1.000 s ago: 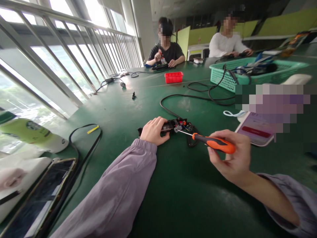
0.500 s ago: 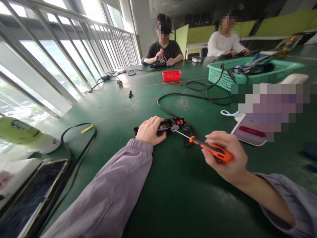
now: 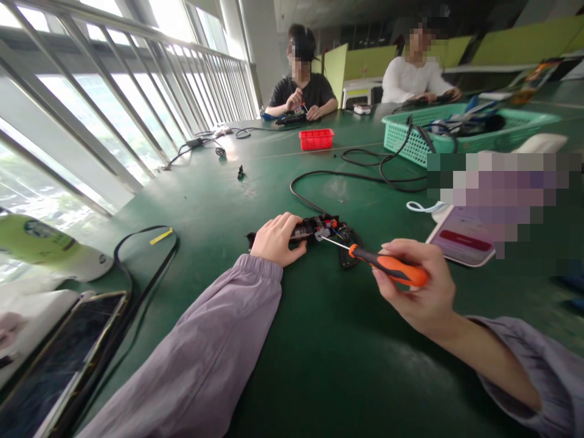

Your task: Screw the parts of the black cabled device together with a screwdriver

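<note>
Head view: our left hand [image 3: 275, 238] still pins opened device [image 3: 319, 230] at 12 o'clock; right hand [image 3: 417, 291] fist-grips screwdriver [image 3: 381, 264], shaft flatter now, tip at wiring.

bare green table [image 3: 347, 365] in front, phone [image 3: 460, 243] close on rt, cable [image 3: 347, 176] loops behind, basket [image 3: 401, 143] further back

Loose lilac sleeves [image 3: 214, 347], bare hands

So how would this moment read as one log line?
left hand: holds opened black device | right hand: grips orange-handled screwdriver, tip at device | green table
</note>
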